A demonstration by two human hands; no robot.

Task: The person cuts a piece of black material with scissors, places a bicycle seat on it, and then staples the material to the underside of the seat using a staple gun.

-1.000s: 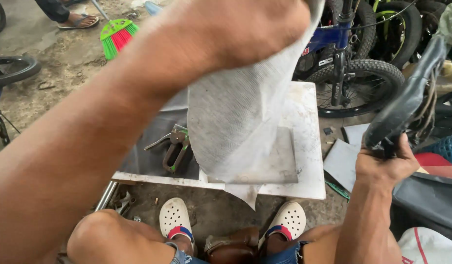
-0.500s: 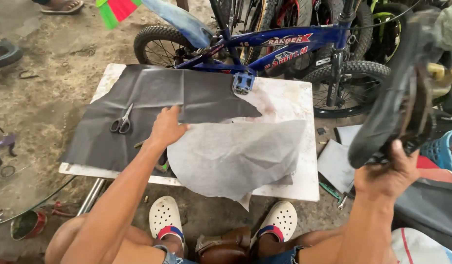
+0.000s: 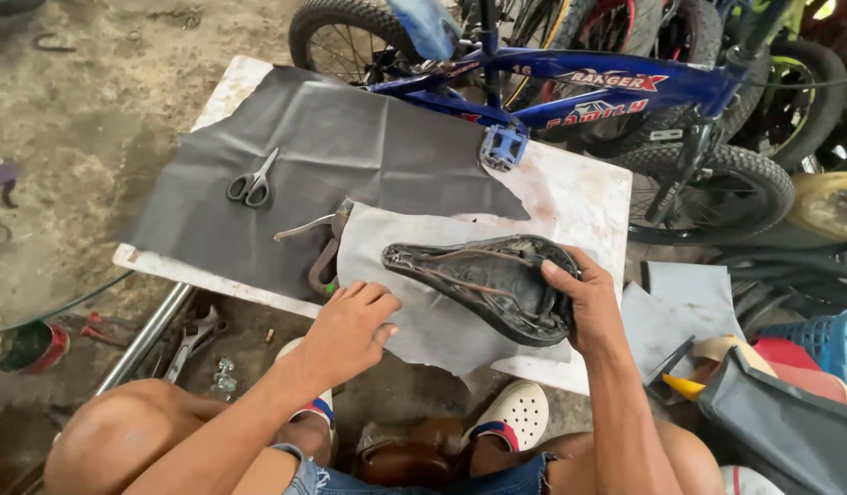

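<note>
A black bicycle saddle (image 3: 483, 280) lies upside down on a grey sheet of cover material (image 3: 387, 257) spread over a white table (image 3: 579, 197). My right hand (image 3: 584, 298) grips the saddle's wide rear end. My left hand (image 3: 350, 321) presses flat on the grey sheet at the table's near edge, fingers together, just left of the saddle's nose. A larger dark grey sheet (image 3: 332, 156) covers the table's left part, with scissors (image 3: 251, 183) resting on it.
A metal hand tool (image 3: 318, 243) pokes out from under the grey sheet. A blue bicycle (image 3: 570, 92) stands against the table's far side, its pedal (image 3: 504, 147) over the tabletop. Wrenches (image 3: 192, 337) lie on the dirt below. Bags and cut scraps (image 3: 680, 298) crowd the right.
My right hand has brought the saddle down from the air at the right onto the grey sheet. My left hand slid back to the sheet's near edge.
</note>
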